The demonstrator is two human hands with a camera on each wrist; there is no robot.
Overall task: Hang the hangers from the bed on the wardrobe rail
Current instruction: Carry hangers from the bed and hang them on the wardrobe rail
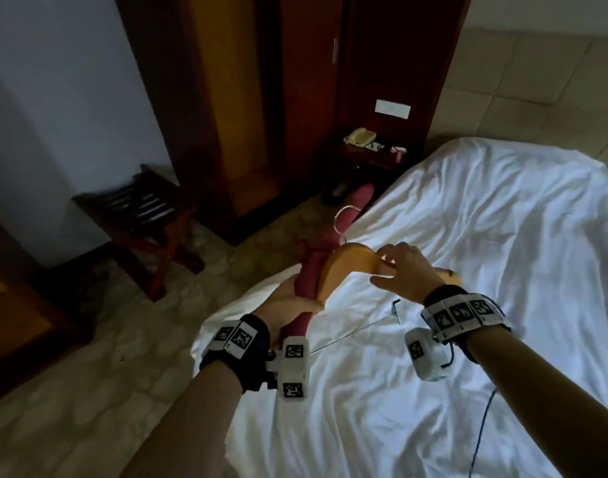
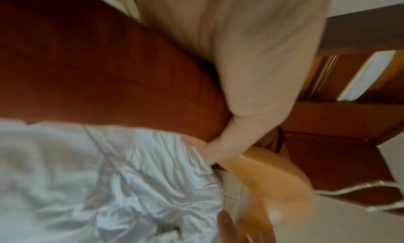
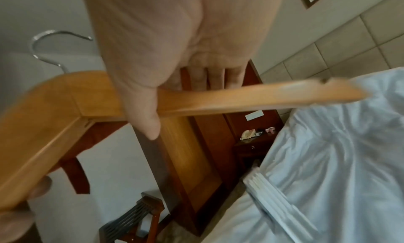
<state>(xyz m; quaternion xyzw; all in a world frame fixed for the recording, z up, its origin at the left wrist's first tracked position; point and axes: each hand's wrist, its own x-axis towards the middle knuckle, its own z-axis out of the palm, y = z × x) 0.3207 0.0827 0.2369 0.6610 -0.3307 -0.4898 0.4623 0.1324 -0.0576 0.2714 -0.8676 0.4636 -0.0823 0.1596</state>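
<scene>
Over the near corner of the bed (image 1: 468, 236), both hands hold a light wooden hanger (image 1: 347, 260). My left hand (image 1: 295, 298) grips one end of it together with a dark red hanger (image 1: 330, 243) that points toward the wardrobe (image 1: 295, 98). My right hand (image 1: 388, 267) pinches the wooden hanger's other arm (image 3: 218, 98), thumb on the near side and fingers behind. A metal hook (image 1: 344, 219) (image 3: 43, 44) sticks up by the red hanger. The left wrist view is blurred; it shows the red hanger (image 2: 109, 73) against the palm and the wooden hanger (image 2: 273, 177).
A thin metal rod with a dark bent end (image 1: 364, 329) lies on the white sheet below my hands. A wooden luggage rack (image 1: 140, 208) stands left of the wardrobe. A nightstand with a phone (image 1: 359, 136) sits between wardrobe and bed. A cable (image 1: 482, 432) trails from my right wrist.
</scene>
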